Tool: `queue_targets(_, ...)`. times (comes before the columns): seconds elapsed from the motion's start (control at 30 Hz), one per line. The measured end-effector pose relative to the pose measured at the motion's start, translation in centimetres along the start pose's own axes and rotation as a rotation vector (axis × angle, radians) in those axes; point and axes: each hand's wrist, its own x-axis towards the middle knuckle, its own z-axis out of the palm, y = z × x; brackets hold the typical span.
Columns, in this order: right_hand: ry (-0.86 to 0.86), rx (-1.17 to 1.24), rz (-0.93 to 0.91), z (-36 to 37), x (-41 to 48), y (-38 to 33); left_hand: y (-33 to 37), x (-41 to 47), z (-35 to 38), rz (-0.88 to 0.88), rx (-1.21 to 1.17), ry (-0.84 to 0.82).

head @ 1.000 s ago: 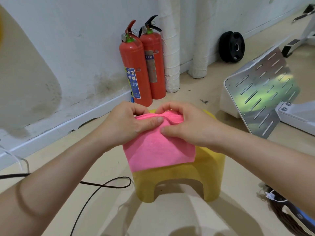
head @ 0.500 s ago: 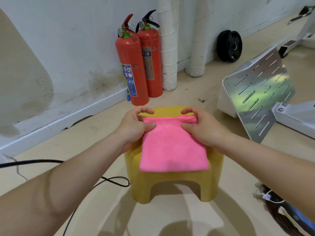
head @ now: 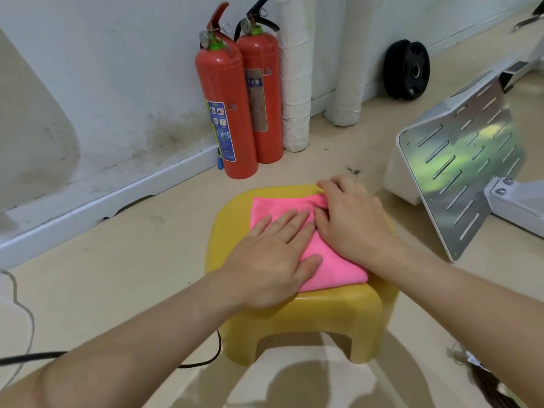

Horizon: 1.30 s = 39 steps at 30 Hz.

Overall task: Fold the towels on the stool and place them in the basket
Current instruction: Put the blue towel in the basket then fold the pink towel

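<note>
Now, left hand [head: 275,259]: open and flat, palm down on the near left part of the pink towel [head: 338,272], fingers spread and pointing toward the far right; pressing, not gripping.
Right hand [head: 351,220]: laid over the right side of the towel, fingers curled at the far right corner where the cloth bunches into a small ridge; seems to pinch that corner, though the grip is partly hidden.
Pink towel: folded into a compact rectangle, lying flat on the seat, mostly covered by both hands; far left part and near right corner show.
Yellow plastic stool [head: 332,313]: low, directly below the camera, carrying the towel on its top; no other towel visible on it.
Basket [head: 485,387]: only a dark woven edge at the bottom right corner, near the stool; contents not visible.
Step in hand: likely smoothing and flattening the fold, with the far right corner being tidied.
Next move calls for: either one more fold or a two-handed lift that keeps the layers together, then a carry down to the right into the basket; cannot tell which comes first.
Surroundings: two red fire extinguishers [head: 235,107] against the wall beyond the stool; a slotted metal plate [head: 465,169] to the right; a black cable [head: 29,356] on the floor at left.
</note>
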Motion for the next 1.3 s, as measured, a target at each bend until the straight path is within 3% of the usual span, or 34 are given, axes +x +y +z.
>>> queue_targets(0.07, 0.066, -0.101, -0.084, -0.8, 0.0, -0.3, -0.1, -0.1, 0.3, -0.024, 0.002, -0.017)
queue_targets(0.13, 0.112, -0.042, -0.299, -1.2, -0.2, -1.2, -0.2, 0.0, 0.1, -0.021, 0.001, 0.019)
queue_targets(0.2, -0.040, 0.137, -0.401, -0.9, -1.0, -2.1, -0.1, 0.1, 0.0, -0.020, -0.002, 0.014)
queue_targets(0.3, -0.308, 0.245, -0.386, 0.0, -2.2, -1.4, -0.3, 0.1, -0.2, -0.056, -0.010, -0.020)
queue_targets(0.53, -0.458, -0.004, -0.327, -0.8, -2.2, -0.2, -3.5, 0.2, -0.8, -0.242, -0.068, -0.025)
queue_targets(0.6, -0.428, -0.048, -0.315, -1.0, -2.4, -0.3, -3.1, -0.5, -1.0, -0.173, -0.004, 0.154)
queue_targets(0.67, -0.251, -0.119, -0.358, -1.3, -2.8, -0.2, -2.2, -1.7, -1.7, 0.020, -0.005, 0.372)
queue_targets(0.7, -0.157, -0.143, -0.404, -1.6, -3.0, -0.2, -2.1, -2.3, -1.8, 0.110, -0.063, 0.399)
queue_targets(0.8, -0.104, -0.096, -0.549, -2.1, -3.8, 0.2, -2.5, -3.9, -1.1, 0.122, -0.229, 0.186)
queue_targets(0.97, -0.445, -0.160, -0.533, -2.2, -5.0, 0.5, -3.6, -4.4, -0.8, 0.054, -0.181, 0.155)
queue_targets(1.07, -0.430, -0.087, -0.465, -2.3, -5.2, 0.1, -3.4, -4.1, -0.8, -0.010, -0.224, 0.241)
queue_targets(1.13, -0.327, -0.065, -0.466, -2.0, -5.4, -0.1, -3.4, -3.9, -0.9, -0.074, -0.291, 0.306)
queue_targets(1.23, -0.251, -0.027, -0.433, -2.8, -4.8, -0.6, -3.9, -3.6, -2.0, -0.108, -0.386, 0.241)
queue_targets(1.3, -0.331, 0.112, -0.374, -4.4, -3.9, -0.7, -4.5, -3.5, -2.8, -0.128, -0.523, 0.185)
